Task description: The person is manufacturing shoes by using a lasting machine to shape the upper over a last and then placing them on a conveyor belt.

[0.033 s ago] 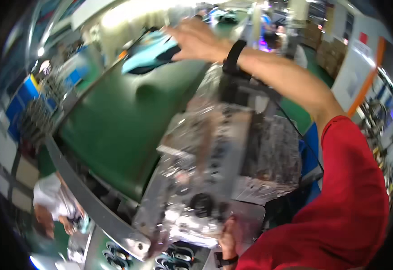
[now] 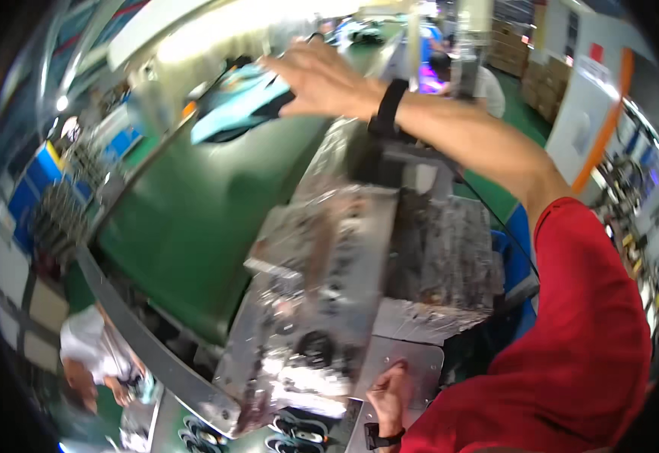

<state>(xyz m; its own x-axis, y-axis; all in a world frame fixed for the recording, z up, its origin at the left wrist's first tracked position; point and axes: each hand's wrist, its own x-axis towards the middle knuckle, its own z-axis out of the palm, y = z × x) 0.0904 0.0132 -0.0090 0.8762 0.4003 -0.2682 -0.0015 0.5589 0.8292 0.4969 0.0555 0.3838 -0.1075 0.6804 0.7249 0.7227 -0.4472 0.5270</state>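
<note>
My right hand (image 2: 314, 79) reaches far across to the upper left, over the near end of a light blue and black shoe upper (image 2: 242, 109). Its fingers are stretched out, the thumb apart from them; whether they touch the upper is blurred. The upper lies toward the far part of a green conveyor belt (image 2: 186, 226). Low in the picture, my left hand (image 2: 387, 396) is curled in a loose fist above a grey metal plate (image 2: 412, 362), with nothing visible in it. A dark band circles each wrist.
A shiny, film-covered metal machine (image 2: 329, 257) stands between me and the belt, with a worn block (image 2: 442, 257) at its right. A curved metal rail (image 2: 155, 351) edges the belt's near end. Dark shoes (image 2: 299, 430) lie below. At lower left, another person (image 2: 91, 347) works.
The whole view has shifted slightly, carrying machine and belt leftward. My left hand now shows farther from the machine's shiny front. My right hand stays over the shoe upper.
</note>
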